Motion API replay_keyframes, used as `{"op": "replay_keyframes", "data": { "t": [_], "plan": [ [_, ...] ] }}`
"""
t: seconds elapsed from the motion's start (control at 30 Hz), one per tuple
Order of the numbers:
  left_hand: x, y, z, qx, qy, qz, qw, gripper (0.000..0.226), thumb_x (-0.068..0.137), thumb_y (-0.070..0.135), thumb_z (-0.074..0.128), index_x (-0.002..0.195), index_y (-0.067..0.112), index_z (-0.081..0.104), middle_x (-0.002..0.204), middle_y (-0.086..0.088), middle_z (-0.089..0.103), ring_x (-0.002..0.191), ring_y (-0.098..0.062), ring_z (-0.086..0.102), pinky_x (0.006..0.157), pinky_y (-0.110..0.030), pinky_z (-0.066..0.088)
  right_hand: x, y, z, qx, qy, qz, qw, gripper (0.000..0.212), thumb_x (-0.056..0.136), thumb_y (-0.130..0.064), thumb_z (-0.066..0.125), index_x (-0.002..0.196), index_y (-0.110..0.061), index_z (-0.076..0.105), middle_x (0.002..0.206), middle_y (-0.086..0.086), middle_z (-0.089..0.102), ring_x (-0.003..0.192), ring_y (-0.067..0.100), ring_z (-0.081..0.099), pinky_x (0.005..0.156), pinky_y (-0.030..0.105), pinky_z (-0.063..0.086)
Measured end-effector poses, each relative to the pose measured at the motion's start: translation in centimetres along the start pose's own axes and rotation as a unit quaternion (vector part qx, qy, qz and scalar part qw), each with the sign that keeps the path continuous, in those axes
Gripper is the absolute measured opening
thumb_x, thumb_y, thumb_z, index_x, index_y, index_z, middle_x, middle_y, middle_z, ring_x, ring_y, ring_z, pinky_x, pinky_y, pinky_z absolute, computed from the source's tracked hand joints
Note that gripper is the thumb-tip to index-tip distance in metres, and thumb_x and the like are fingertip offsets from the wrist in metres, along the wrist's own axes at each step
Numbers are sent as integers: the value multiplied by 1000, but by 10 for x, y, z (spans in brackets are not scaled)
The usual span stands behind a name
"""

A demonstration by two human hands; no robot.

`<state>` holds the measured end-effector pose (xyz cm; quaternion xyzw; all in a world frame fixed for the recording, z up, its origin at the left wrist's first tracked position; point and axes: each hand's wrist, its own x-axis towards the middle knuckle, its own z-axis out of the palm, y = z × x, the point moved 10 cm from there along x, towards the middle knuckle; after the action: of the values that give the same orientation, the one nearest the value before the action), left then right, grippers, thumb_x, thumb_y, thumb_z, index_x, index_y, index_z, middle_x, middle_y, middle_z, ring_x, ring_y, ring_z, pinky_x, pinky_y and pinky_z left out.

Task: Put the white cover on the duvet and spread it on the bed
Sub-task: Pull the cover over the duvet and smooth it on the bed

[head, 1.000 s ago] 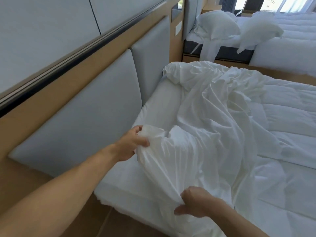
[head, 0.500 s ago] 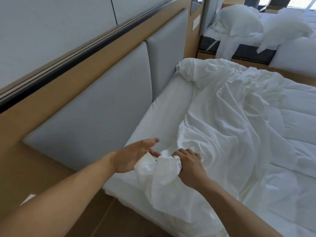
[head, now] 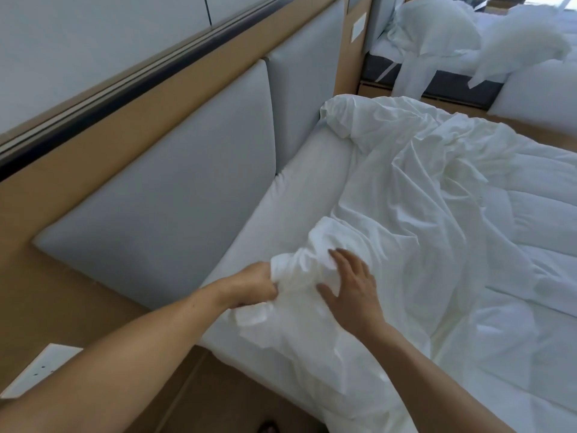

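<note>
Head view: left hand (head: 251, 285) grips a bunched corner of the white cover (head: 406, 214), fingers curled round the cloth, near the headboard (head: 175, 189). Right hand (head: 354, 287) lies flat on the same bunch, fingers straight and spread, pressing down, just farther from the headboard. Cover is crumpled over the bed (head: 299, 189), its far corner heaped close to the headboard. Quilted duvet (head: 537, 232) shows bare well away from the headboard. Pillows (head: 437, 29) on another bed beyond the headboard's far end.
</note>
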<state>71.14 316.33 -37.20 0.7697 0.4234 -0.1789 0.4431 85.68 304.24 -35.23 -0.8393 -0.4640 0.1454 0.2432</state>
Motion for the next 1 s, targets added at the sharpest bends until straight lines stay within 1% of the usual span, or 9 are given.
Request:
{"op": "replay_keyframes", "data": {
  "t": [0.23,0.4,0.5,0.6,0.7,0.8,0.9,0.97,1.0],
  "plan": [
    [12,-24,-35,-109,157,-78,978,21,80,0,51,71,17,61,73,0,63,69,-19,59,54,-25,41,3,149,-15,-8,-7,290,957,85,93,-52,55,155,-8,16,161,13,16,147,32,17,115,48,26],
    [31,-27,-46,-150,253,-120,948,23,86,1,49,94,11,68,85,-5,66,75,-24,57,61,-28,39,27,208,-23,21,33,362,931,109,86,-61,59,156,-5,-2,164,15,0,149,35,10,116,50,23],
    [39,-31,-48,-162,278,-140,937,22,88,3,49,93,11,69,83,-3,65,70,-20,57,53,-25,40,43,256,-30,68,62,420,903,96,86,-58,62,153,-5,20,157,21,26,142,39,30,112,51,32],
    [41,-41,-46,-166,288,-167,928,20,89,4,47,87,8,67,79,-5,64,66,-19,56,51,-25,39,59,262,-36,115,63,395,909,45,99,-36,48,131,-5,53,130,23,58,119,41,55,95,43,42],
    [38,-52,-44,-157,282,-198,925,20,90,3,47,81,6,65,76,-9,63,63,-21,55,51,-26,39,69,237,-65,283,169,325,886,26,95,-24,50,105,-4,64,101,19,64,102,39,59,80,38,40],
    [27,-77,-45,-165,280,-240,915,19,89,4,48,78,7,63,76,-12,64,66,-27,58,56,-30,45,59,237,-130,476,325,289,764,15,80,-28,56,67,-21,55,73,-4,52,80,25,52,76,40,42],
    [12,-105,-53,-195,295,-275,894,14,88,4,52,86,0,65,78,-17,65,69,-32,61,63,-36,50,26,250,-220,512,481,192,685,28,80,-22,55,61,-30,37,64,-16,39,69,16,39,70,35,35],
    [4,-114,-57,-205,301,-287,886,16,91,7,52,84,-3,63,74,-18,64,65,-31,60,55,-33,44,-4,243,-249,482,527,170,679,27,84,-24,49,71,-32,27,66,-19,38,67,11,37,69,31,35],
    [1,-114,-58,-208,302,-284,886,17,91,7,52,82,-3,62,73,-18,64,65,-31,60,54,-32,42,-13,238,-248,438,520,191,708,20,80,-28,48,69,-33,33,67,-18,40,68,13,39,68,31,35]
  ]
}}
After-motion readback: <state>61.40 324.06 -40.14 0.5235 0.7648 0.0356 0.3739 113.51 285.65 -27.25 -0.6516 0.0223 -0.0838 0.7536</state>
